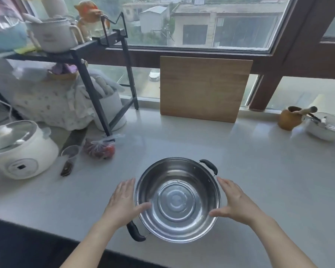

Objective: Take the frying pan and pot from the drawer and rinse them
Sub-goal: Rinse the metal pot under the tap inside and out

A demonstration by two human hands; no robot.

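While both hands flank it, a stainless-steel pot [178, 200] sits upright, mouth up, on a pale countertop [259, 171] in the lower centre of the frame. Its two black handles set its long axis on a diagonal: one handle [209, 166] points toward the upper right, the other handle [134, 232] toward the lower left, near the counter's front edge. A little water glints on the ringed bottom inside.

The left hand [122, 202] is spread flat just beside the pot's left wall, thumb reaching over the rim; the right hand [233, 200] mirrors it at the right wall, thumb also at the rim. Both hands are loose, fingers extended and closed around nothing; whether the palms touch the metal cannot be told.

Left of the pot, a knotted plastic bag [101, 147] of red produce lies at the foot of a black metal rack [93, 88], with a small clear cup [71, 151] beside it. A white rice cooker [19, 149] stands at the left edge of the frame. On the rack's top shelf, upper left, sits a cream mug [53, 35]. A wooden cutting board [203, 88] leans upright against the window [201, 22] behind the pot. At the far right are a brown jug [289, 118] and a white bowl [326, 130] holding utensils.
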